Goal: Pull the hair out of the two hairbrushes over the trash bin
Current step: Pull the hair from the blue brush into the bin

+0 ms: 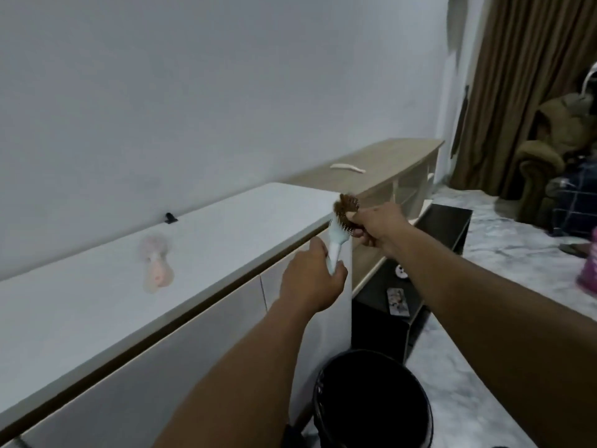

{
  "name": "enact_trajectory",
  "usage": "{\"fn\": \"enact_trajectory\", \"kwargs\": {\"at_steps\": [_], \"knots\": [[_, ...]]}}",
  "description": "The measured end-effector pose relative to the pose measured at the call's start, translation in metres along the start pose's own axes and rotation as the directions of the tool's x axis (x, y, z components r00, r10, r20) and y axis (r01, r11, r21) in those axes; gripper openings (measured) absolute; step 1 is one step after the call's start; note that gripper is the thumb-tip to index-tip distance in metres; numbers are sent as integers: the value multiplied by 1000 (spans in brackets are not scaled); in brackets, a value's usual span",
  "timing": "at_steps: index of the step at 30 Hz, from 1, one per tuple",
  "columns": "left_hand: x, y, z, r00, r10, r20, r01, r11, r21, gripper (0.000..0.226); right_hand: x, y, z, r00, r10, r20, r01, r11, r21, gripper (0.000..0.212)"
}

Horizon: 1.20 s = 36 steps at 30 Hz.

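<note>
My left hand (311, 279) grips the handle of a light blue hairbrush (337, 240), held upright in the air beside the white cabinet's corner. A clump of brown hair (348, 205) sits on the brush head. My right hand (376, 226) is closed on that hair at the brush's right side. A pink hairbrush (156, 268) lies blurred on the white cabinet top (97, 295), to the left of both hands. The black trash bin (371, 402) stands on the floor below my arms, its opening dark.
A low black shelf unit (420, 279) with small items stands right of the cabinet. Behind it is a wooden console (387, 169) with a pale comb. A brown curtain and piled clothes fill the far right. The floor is grey marble.
</note>
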<state>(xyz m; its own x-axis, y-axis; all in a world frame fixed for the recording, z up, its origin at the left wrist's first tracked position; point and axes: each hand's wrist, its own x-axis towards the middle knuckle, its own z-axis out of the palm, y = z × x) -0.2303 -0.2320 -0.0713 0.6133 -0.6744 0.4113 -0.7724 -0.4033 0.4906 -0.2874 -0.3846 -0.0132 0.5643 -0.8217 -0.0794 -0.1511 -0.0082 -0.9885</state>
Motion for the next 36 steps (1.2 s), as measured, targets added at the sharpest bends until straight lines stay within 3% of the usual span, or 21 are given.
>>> {"fn": "enact_trajectory", "kwargs": {"at_steps": [6, 11, 15, 19, 24, 28, 31, 33, 36], "knots": [[-29, -41, 124, 980, -54, 191, 63, 997, -44, 29, 36, 147, -17, 957, 285, -58, -282, 958, 54, 22], [-72, -99, 218, 915, -124, 384, 150, 988, -37, 33, 54, 282, -11, 840, 542, 30, -542, 837, 74, 13], [-108, -140, 280, 842, -164, 514, 184, 983, 13, 36, 57, 372, -6, 766, 643, 6, -643, 765, 46, 13], [-129, -173, 326, 757, -166, 632, 213, 977, 2, 35, 59, 437, 2, 718, 695, -26, -694, 719, 48, 14], [-150, -196, 361, 706, -230, 669, 309, 951, 1, 28, 55, 494, 9, 726, 688, -16, -685, 725, 68, 14], [-156, -196, 383, 654, -333, 679, 495, 867, -51, 30, 66, 519, 17, 783, 620, -55, -622, 782, -37, 23], [-154, -203, 395, 535, -360, 764, 587, 809, -29, 27, 74, 520, 20, 821, 570, -16, -568, 816, -104, 27], [-152, -210, 399, 500, -333, 799, 596, 802, -38, 29, 75, 519, 22, 817, 576, 26, -574, 817, -56, 24], [-148, -215, 402, 469, -332, 818, 607, 794, -25, 27, 75, 519, 25, 749, 659, 67, -662, 741, 114, 20]]}}
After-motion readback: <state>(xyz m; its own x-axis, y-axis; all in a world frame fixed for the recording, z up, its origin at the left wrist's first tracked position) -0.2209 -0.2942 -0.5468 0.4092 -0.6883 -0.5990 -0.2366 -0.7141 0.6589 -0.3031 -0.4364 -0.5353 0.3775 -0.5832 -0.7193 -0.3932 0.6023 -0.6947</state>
